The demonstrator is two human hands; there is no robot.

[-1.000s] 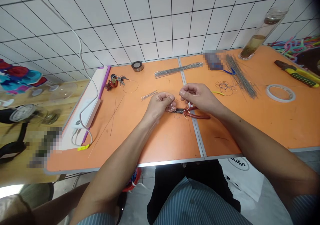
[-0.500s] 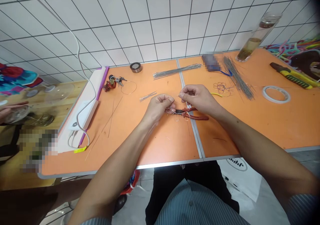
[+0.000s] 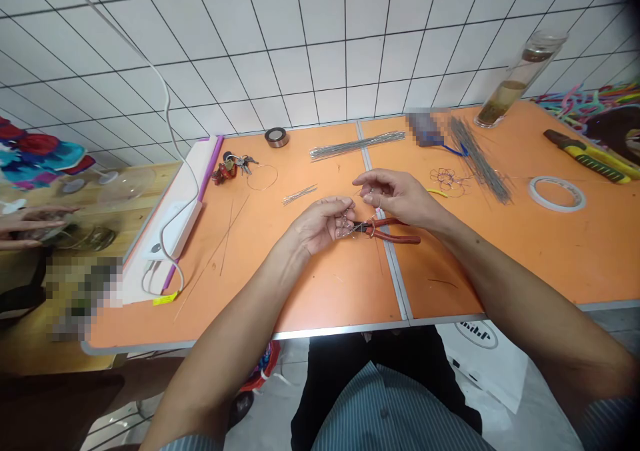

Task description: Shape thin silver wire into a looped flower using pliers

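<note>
My left hand (image 3: 323, 223) rests palm up over the orange table (image 3: 300, 284), its fingers curled round a small piece of bent thin wire (image 3: 345, 223). Just beyond it my right hand (image 3: 395, 194) hovers with thumb and fingers pinched on the free end of the same thin wire. Red-handled pliers (image 3: 387, 230) lie on the table under and between both hands, untouched.
A bundle of straight wires (image 3: 356, 145), a second wire bundle (image 3: 479, 158), a wire flower (image 3: 447, 178), tape rolls (image 3: 557, 192) (image 3: 276, 137), keys (image 3: 231, 165), a glass jar (image 3: 515, 81) and a yellow tool (image 3: 586, 155) lie around. Another person's hand (image 3: 30, 223) is at the far left.
My left hand has turned palm up and dropped slightly towards me. My right hand has lifted a little and drawn apart from the left. The view has shifted slightly.
</note>
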